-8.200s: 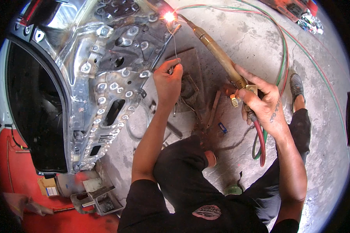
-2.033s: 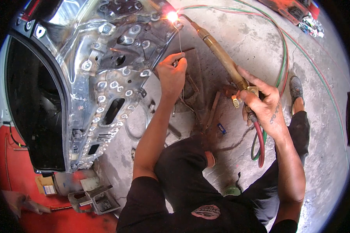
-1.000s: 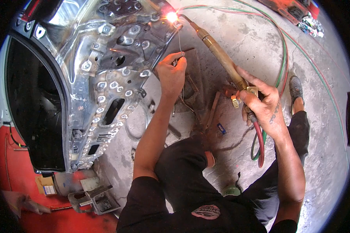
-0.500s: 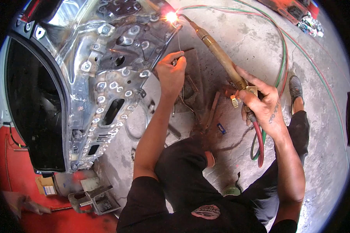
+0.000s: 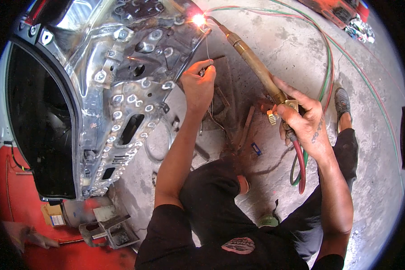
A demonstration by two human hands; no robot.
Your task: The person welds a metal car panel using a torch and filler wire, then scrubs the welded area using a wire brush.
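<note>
My right hand (image 5: 303, 118) is wrapped round the valve end of a brass gas welding torch (image 5: 252, 58). The torch points up and left, its thin bent tip at a bright glowing spot on the edge of a bare metal car body panel (image 5: 162, 54). Between its fingertips my left hand (image 5: 199, 85) pinches a thin welding rod (image 5: 207, 46). The rod rises to the panel's corner, just below the glow. Glare hides the exact spot where flame, rod and metal meet. Spot-weld marks and holes dot the panel.
Red and green hoses (image 5: 297, 166) hang from the torch and others loop across the concrete floor (image 5: 369, 148). A metal bracket (image 5: 108, 229) lies on a red surface (image 5: 13, 193) at lower left, beside a small cardboard box (image 5: 52, 214). Loose metal strips (image 5: 246, 128) lie between my feet.
</note>
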